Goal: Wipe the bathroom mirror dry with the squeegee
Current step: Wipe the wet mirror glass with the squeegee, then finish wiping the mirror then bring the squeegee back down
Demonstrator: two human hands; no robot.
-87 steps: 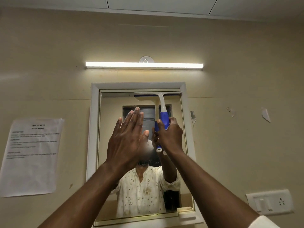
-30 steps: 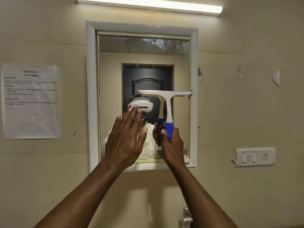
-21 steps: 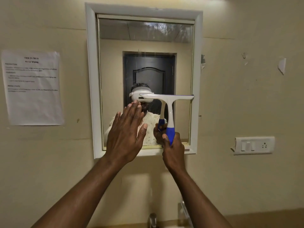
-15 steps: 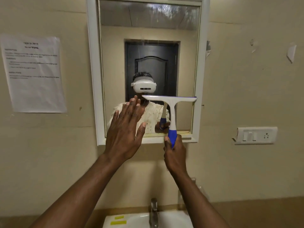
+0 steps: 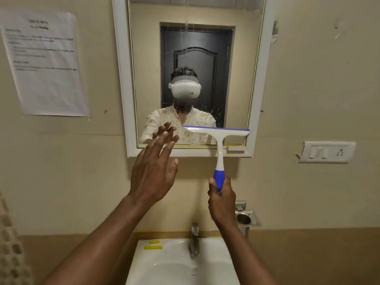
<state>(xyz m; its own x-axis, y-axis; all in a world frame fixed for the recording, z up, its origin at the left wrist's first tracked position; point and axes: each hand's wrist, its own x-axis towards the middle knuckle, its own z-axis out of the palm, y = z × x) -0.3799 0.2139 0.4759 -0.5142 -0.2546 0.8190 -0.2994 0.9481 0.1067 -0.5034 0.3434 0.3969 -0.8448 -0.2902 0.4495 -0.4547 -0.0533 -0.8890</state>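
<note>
In the head view, your right hand (image 5: 222, 200) is wrapped around the blue handle of the squeegee (image 5: 218, 147). Its blade lies level across the lower right part of the mirror (image 5: 195, 58), just above the bottom frame. Your left hand (image 5: 153, 171) is raised with straight, spread fingers near the mirror's lower edge, gripping nothing. Below are the sink (image 5: 164, 268) and tap (image 5: 194, 241).

— What is held in the right hand (image 5: 222, 200)?
— A squeegee (image 5: 218, 145) of glossy white plastic, blue-gripped.
— And below the hands?
— A glossy white basin (image 5: 218, 270) and a metal tap (image 5: 194, 241) are seen.
</note>
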